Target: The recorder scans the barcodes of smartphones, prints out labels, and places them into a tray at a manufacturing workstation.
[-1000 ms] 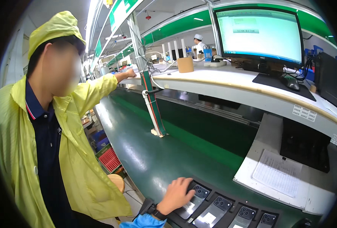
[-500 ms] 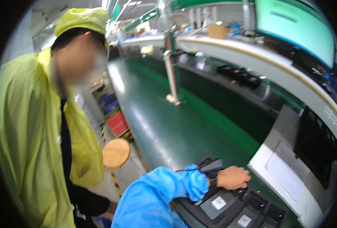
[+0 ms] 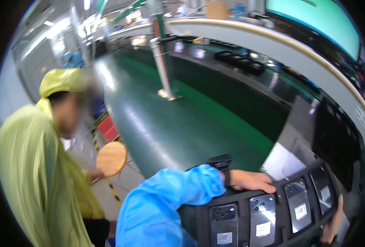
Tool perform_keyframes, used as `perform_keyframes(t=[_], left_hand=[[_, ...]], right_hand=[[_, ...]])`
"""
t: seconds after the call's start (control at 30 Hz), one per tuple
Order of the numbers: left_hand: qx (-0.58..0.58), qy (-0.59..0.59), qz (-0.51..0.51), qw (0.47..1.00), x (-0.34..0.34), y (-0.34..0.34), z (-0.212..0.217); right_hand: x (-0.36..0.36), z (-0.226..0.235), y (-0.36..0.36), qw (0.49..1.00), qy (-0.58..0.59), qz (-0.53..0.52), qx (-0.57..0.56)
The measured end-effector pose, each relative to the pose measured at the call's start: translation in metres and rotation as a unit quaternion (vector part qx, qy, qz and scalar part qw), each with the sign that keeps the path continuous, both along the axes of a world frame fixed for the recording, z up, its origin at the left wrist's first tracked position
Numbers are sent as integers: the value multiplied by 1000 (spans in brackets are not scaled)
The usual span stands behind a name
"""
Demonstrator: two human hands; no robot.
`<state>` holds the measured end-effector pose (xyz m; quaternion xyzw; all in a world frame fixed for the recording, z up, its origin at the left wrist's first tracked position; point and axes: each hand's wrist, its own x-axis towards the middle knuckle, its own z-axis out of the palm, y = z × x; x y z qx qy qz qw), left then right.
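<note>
A black tray [image 3: 241,202] with several dark smartphones lying in its slots fills the lower right. Among them are one phone [image 3: 262,214] and another phone [image 3: 300,197], camera end away from me and white labels on their backs. My left hand [image 3: 251,180], in a blue sleeve, is closed on the tray's far edge, its thumb over the rim; the other fingers are mostly hidden. A black device [image 3: 221,161] on a band sits at that wrist. My right hand [image 3: 334,222] grips the tray's right end, only partly showing.
A person in yellow [image 3: 30,164] stands at the left by a round wooden stool [image 3: 111,159]. The long green bench [image 3: 170,131] carries a post [image 3: 162,68]. Beyond the tray are a white panel [image 3: 283,161] and a dark screen [image 3: 335,136]; a shelf [image 3: 273,31] runs behind.
The tray has come up and tilted, showing more phones. My right hand now appears at its right end. The view has shifted, and the person in yellow has bent lower, an arm near the stool.
</note>
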<state>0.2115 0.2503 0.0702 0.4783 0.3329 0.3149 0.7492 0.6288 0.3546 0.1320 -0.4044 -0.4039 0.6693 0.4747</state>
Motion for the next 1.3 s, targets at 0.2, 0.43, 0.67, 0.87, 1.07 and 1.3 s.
perform_keyframes(t=[0.2,0.43,0.67,0.87,1.07,1.3], left_hand=[[-23,-214,193,957,-30,-8,-20],[-23,-192,468,862,-54,-91,-7],[74,-193,625,753,60,-113,3],[27,-168,601,781,124,-163,2],[-32,-161,602,782,127,-204,-34],[-73,-109,-19,991,114,-181,34]], right_hand=[[-70,4,-20,1000,14,7,-19],[-52,-2,-123,979,-6,195,-66],[-61,-20,-177,955,204,176,-124],[-81,-19,-166,997,14,62,-41],[-71,-12,-160,985,65,151,-54],[-109,18,-160,983,56,173,30]])
